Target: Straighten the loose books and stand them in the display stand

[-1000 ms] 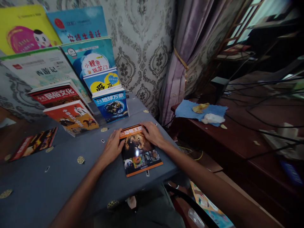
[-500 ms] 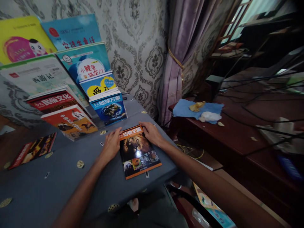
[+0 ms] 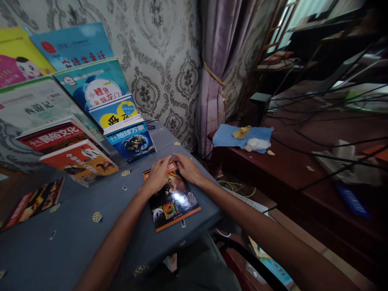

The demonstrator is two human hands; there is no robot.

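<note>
A lion book lies flat and face up near the right front corner of the grey surface, its glossy cover catching the light. Both hands rest on its far end, over the title strip. The left hand lies palm down on the upper left part of the cover, fingers stretched toward the top edge. The right hand lies on the upper right corner, its fingers bent and meeting those of the left at the top edge. Whether either hand pinches the edge or only presses on it cannot be told, as the fingertips are small and dim here. The lower half of the cover, with its panda and orange band, lies bare toward the person.

Just beyond the hands stands a blue earth book, the front one of a stepped row of propped books. To the left of it leans a red horse book, and a dark red book lies flat near the left edge. To the right, well apart, a blue cloth lies on a dark wooden bench beside a purple curtain.
</note>
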